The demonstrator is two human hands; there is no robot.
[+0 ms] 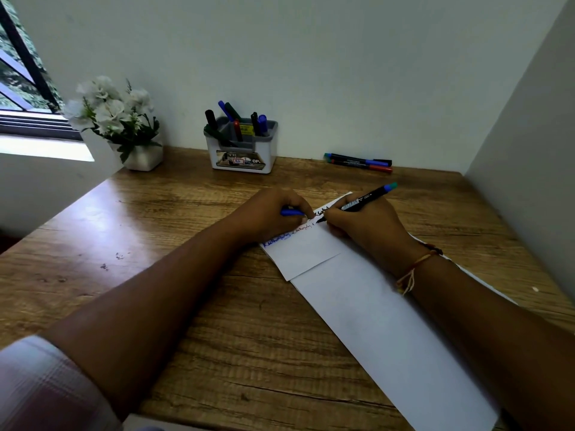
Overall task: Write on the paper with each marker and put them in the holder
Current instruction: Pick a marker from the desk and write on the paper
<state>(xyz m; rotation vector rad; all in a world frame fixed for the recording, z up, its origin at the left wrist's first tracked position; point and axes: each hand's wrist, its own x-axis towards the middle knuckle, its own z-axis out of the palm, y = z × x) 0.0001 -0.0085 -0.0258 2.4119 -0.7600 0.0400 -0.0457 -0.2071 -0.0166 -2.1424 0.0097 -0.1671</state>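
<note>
Gripping a black marker (357, 203), the right hand (367, 228) presses its tip to the paper (373, 321). Just left of that grip, the left hand (273, 216) pinches a blue cap (291, 212).

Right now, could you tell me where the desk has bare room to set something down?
Bare: the left half of the desk, between pot and left hand; also between holder and loose markers. Crowded: the paper, where the right hand writes with a marker.
</note>
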